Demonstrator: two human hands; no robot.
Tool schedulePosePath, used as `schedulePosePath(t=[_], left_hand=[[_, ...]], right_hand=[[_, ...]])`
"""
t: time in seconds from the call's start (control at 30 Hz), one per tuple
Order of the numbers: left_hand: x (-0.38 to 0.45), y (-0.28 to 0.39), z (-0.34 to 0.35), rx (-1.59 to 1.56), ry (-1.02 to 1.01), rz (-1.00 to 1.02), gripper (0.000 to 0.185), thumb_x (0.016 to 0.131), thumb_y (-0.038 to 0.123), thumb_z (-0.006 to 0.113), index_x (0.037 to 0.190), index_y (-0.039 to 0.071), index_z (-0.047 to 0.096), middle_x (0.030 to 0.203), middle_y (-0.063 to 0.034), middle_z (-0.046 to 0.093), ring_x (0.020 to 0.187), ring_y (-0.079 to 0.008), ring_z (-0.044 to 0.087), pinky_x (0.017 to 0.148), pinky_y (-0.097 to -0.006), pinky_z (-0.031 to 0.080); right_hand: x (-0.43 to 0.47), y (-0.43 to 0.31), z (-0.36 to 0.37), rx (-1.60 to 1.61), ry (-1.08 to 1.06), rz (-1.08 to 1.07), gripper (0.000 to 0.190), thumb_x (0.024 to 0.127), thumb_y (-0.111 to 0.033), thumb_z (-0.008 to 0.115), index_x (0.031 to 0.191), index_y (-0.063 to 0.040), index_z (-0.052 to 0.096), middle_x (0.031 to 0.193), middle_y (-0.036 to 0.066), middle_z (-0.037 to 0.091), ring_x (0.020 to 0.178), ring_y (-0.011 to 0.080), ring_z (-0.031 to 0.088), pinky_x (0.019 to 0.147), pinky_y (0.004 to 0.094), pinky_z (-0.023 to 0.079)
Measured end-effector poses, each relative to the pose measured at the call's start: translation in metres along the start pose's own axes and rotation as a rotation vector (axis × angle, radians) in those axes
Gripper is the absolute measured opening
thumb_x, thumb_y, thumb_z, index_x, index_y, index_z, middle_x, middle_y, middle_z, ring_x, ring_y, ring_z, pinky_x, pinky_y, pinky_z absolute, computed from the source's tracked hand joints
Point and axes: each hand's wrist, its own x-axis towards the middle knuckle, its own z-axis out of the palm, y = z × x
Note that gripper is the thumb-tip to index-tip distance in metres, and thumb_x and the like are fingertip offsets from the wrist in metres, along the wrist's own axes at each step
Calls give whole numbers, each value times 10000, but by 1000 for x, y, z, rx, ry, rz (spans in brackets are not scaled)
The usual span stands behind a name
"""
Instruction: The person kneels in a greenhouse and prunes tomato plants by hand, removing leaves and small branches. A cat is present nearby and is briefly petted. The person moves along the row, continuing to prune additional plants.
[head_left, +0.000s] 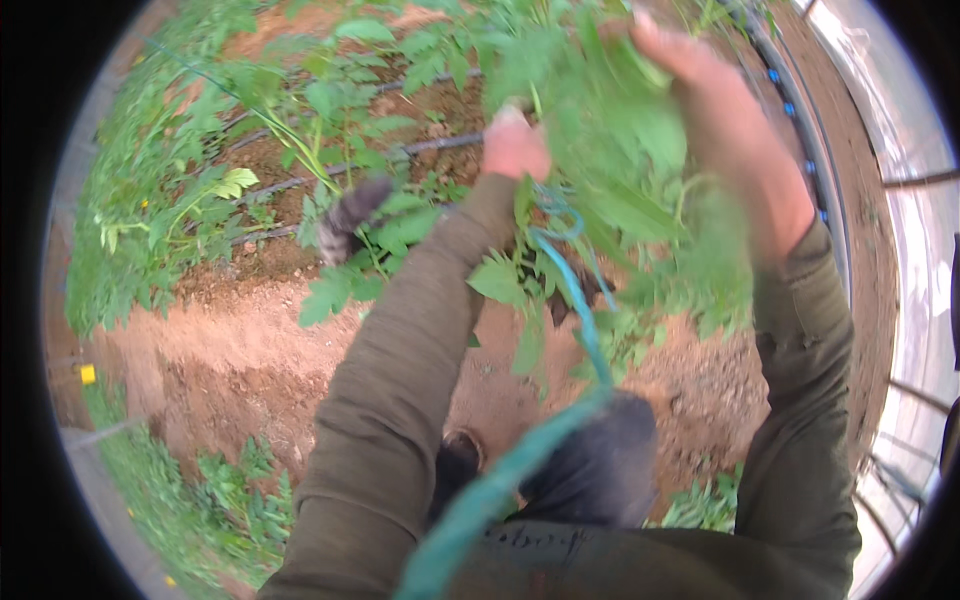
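Leafy tomato plants stand before me, blurred by motion. My left hand reaches low among their stems; leaves hide its fingertips, and whether it grips a stem cannot be told. Higher and to the right, my right hand is raised at the foliage, its thumb side against the leaves, most fingers hidden or blurred. A green-blue twine runs from close to the camera down to loops beside the plant, just below my left hand. A furry grey striped thing, possibly an animal's tail, shows left of my left forearm.
Dark drip hoses cross the soil between plants. A thick pipe with blue fittings runs along the right, near plastic sheeting of the greenhouse wall. A bare soil path lies below, with another plant row at lower left.
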Motion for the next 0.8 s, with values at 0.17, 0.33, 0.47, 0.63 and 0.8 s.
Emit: schedulePosePath(t=[0.17,0.33,0.47,0.63,0.8], left_hand=[[-7,72,-21,-319,-130,-155,544,1024,479,664,1215,-31,669,1100,-133,730,983,-190,636,907,-366,501],[-46,33,-22,-595,-56,-217,355,1100,297,572,1210,-25,674,1054,-62,694,958,-160,628,850,-362,518],[-57,-32,-20,-506,-136,-75,362,1103,347,551,1107,-3,644,932,-67,625,884,-169,554,795,-356,477],[-60,-8,-28,-633,-94,-96,294,1067,235,624,1206,-24,628,1025,-55,663,921,-144,572,845,-340,481],[-59,-8,-23,-715,-126,-176,289,1040,174,648,1240,-30,602,1139,-85,667,1016,-176,623,903,-354,495]], right_hand=[[-27,-52,23,555,84,-97,469,1068,-310,606,1377,42,593,1306,185,663,1097,321,726,827,362,617],[-31,-46,16,-123,349,-373,666,1008,-366,671,1520,8,467,1429,200,614,1268,279,618,1085,433,488],[-117,-98,21,-265,364,-205,877,1004,-347,704,1645,-2,215,1534,262,501,1338,316,580,1104,442,489],[-224,-122,-24,-501,626,63,715,1012,-270,692,1567,54,378,1443,226,597,1219,282,663,1000,385,563],[-260,-165,-37,-536,882,36,661,1054,-248,632,1576,51,356,1396,203,606,1085,230,690,926,369,601]])
